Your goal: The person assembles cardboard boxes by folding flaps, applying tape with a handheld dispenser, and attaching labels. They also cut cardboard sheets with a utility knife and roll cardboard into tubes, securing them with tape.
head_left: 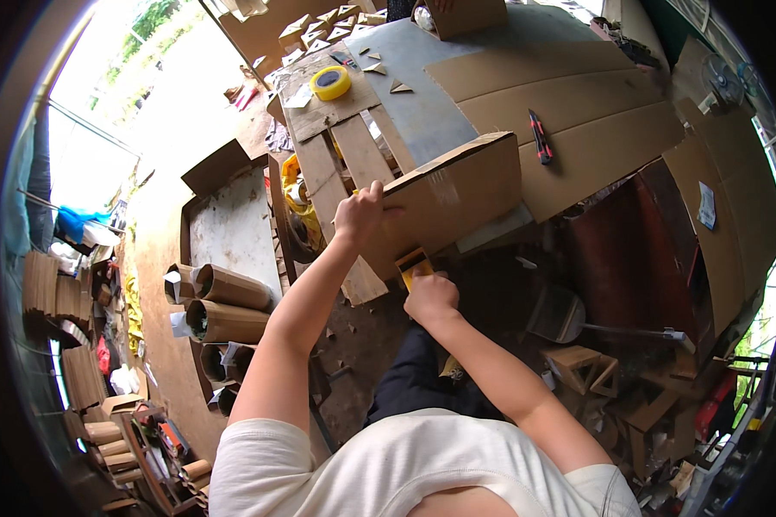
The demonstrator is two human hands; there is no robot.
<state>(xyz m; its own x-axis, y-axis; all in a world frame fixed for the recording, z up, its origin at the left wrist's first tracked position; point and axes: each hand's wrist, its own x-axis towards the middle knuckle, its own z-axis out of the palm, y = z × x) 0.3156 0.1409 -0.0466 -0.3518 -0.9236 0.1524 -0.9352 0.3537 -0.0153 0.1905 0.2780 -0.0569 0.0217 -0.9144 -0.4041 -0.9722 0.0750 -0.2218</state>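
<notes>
The left hand grips the near upper edge of a folded brown corrugated cardboard panel, fingers curled over the edge and thumb on its face. The panel stands tilted against the front of a worktable covered with flat cardboard sheets. One strip of clear tape runs across the panel's face. The right hand is closed in a fist around a yellow-handled tool, which sticks up just below the panel's lower edge; whether it touches the cardboard I cannot tell.

On the table lie one yellow roll of tape, one red and black utility knife and several small triangular cardboard offcuts. To the person's left, three brown cardboard tubes lie stacked on the floor. To the right, beside a dark red cabinet, one small open cardboard triangle frame rests among scraps.
</notes>
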